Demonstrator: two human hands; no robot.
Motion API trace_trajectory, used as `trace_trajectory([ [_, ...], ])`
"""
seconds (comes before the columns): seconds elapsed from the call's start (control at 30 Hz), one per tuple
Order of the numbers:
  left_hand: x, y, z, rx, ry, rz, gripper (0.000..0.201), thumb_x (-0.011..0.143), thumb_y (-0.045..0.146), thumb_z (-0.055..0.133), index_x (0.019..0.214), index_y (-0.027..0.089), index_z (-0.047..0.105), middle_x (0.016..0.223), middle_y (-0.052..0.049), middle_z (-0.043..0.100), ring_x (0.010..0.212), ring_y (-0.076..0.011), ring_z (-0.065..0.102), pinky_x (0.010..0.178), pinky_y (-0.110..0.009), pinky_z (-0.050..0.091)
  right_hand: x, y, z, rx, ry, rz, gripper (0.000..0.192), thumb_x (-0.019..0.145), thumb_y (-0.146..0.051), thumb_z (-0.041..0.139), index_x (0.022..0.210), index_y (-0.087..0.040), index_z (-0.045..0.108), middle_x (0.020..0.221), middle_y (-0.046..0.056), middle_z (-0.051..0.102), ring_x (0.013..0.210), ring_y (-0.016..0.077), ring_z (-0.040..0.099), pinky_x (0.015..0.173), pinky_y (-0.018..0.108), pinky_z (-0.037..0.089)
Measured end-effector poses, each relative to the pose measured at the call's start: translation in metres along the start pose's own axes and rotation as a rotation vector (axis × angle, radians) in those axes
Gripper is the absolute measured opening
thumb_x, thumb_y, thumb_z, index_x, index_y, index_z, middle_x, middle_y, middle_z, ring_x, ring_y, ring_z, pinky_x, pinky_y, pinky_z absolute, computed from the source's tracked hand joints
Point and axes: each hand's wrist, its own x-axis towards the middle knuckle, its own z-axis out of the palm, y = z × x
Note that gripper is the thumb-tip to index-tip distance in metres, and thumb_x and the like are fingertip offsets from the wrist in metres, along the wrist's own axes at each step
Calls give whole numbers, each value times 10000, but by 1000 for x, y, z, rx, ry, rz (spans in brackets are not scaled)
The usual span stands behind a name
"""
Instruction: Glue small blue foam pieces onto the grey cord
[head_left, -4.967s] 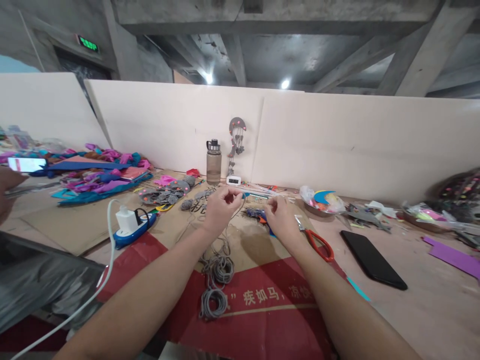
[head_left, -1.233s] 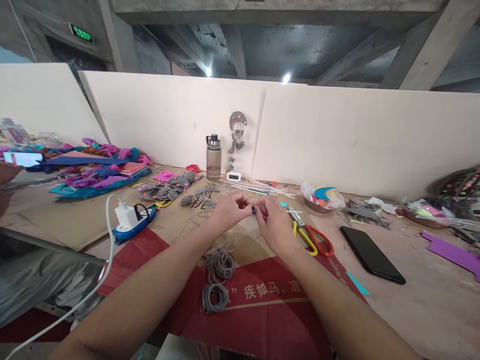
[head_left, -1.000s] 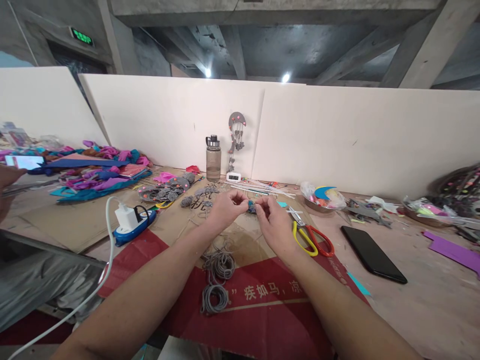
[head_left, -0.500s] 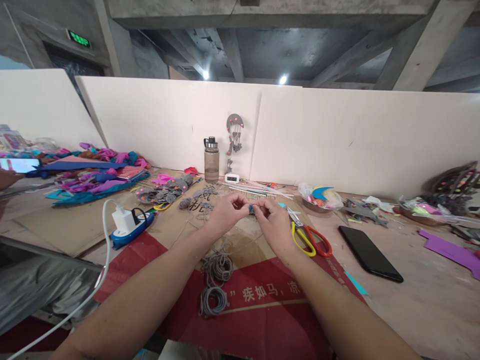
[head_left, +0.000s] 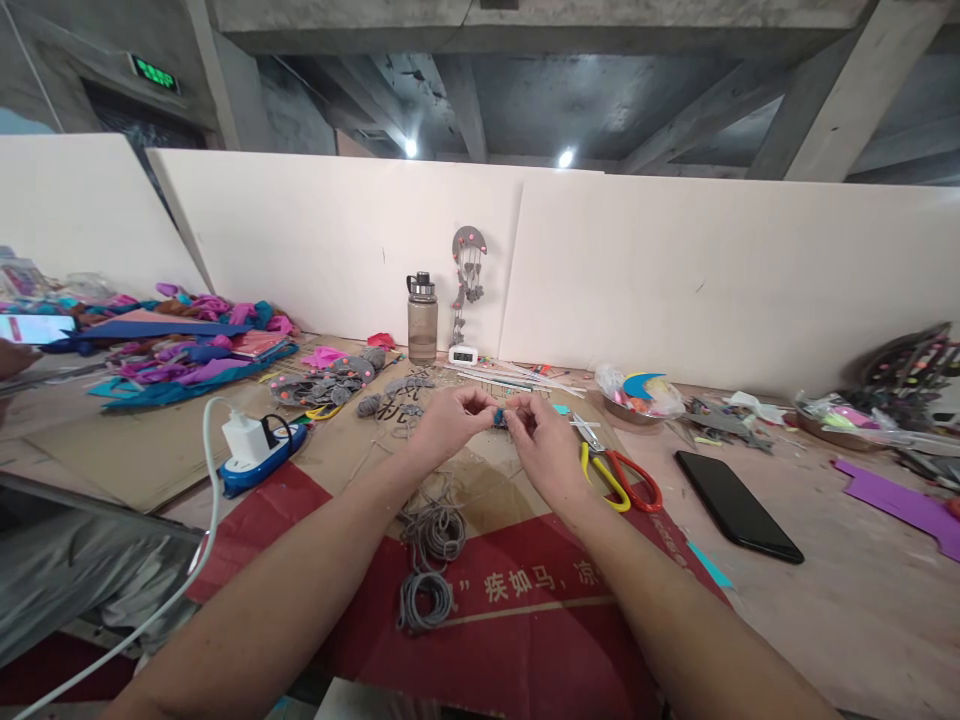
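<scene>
Both my hands meet over the cardboard at the middle of the table. My left hand (head_left: 454, 420) and my right hand (head_left: 544, 430) pinch a small blue piece (head_left: 499, 417) between their fingertips; its exact kind is too small to make out. Coils of grey cord (head_left: 435, 530) lie below my hands on the cardboard sheet (head_left: 525, 650), which has a red printed part. Beside my right wrist rest scissors (head_left: 615, 480) with one yellow and one red handle.
Right of the scissors lies a black phone (head_left: 739, 505). A bowl (head_left: 637, 400) of bagged bits stands behind it. At the back are a water bottle (head_left: 422, 320) and a small clock (head_left: 463, 356). A blue power strip (head_left: 262, 460) and colourful felt (head_left: 195, 360) are left.
My hands stay together on the small blue piece, with only slight finger movement. The whole view has shifted a touch; the other things lie as before.
</scene>
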Motion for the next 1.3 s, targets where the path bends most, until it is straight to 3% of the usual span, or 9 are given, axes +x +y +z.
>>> trace_trajectory([
  [0.1,4,-4,-3,79,112,2,77,709,205,614,714,161,678,651,-8,655,598,-121,550,591,-241,409,1,4,3,34,-34,23,171,882,-266,498,952,-169,621,835,45,666,746,170,578,700,290,423],
  [0.27,14,-16,-20,98,361,15,56,708,199,627,700,169,673,649,-4,639,570,-115,516,566,-243,379,-3,3,7,142,-131,-136,175,897,-219,497,879,-192,669,895,40,701,857,165,619,792,294,453],
  [0.5,31,-29,-47,-541,627,62,174,692,306,711,749,151,657,633,14,585,558,-75,472,567,-212,362,-15,-25,0,259,-609,-415,219,917,-338,540,865,-236,727,903,17,711,885,158,624,835,281,465],
  [0.57,32,-28,-49,-650,641,61,199,681,316,733,747,150,647,649,6,598,574,-72,486,585,-211,376,-9,-18,-4,220,-515,-279,298,926,-387,502,782,-216,698,838,18,702,822,163,621,788,282,470],
  [0.7,27,-19,-41,-656,557,62,203,673,312,752,736,149,650,667,-2,604,598,-78,506,595,-214,393,8,26,-9,-149,-130,125,280,919,-381,455,857,-183,643,816,49,678,773,185,607,733,295,458],
  [0.83,21,-12,-26,-605,450,69,190,699,323,736,737,158,650,650,5,592,593,-87,502,596,-224,403,12,64,-2,-613,-244,290,287,844,-350,569,1012,-130,643,1045,161,667,1016,260,605,873,341,439],
  [0.93,17,-11,-18,-511,376,72,171,726,328,707,750,166,658,638,14,587,595,-90,499,606,-228,403,11,72,9,-732,-372,342,261,806,-273,599,978,-87,664,1039,219,669,1028,299,617,888,365,438],
  [1.1,13,-11,-15,-299,344,-16,163,721,320,682,763,163,686,679,7,619,588,-94,487,569,-229,369,18,73,12,-682,-287,343,342,812,-229,546,1100,-52,596,1068,232,657,987,278,634,845,345,457],
  [1.3,15,-12,-18,-393,388,-81,185,704,341,699,754,164,677,601,28,557,528,-78,424,514,-226,315,21,57,-8,-75,114,206,412,828,-316,514,1181,-104,508,995,141,679,810,227,632,760,362,487],
])
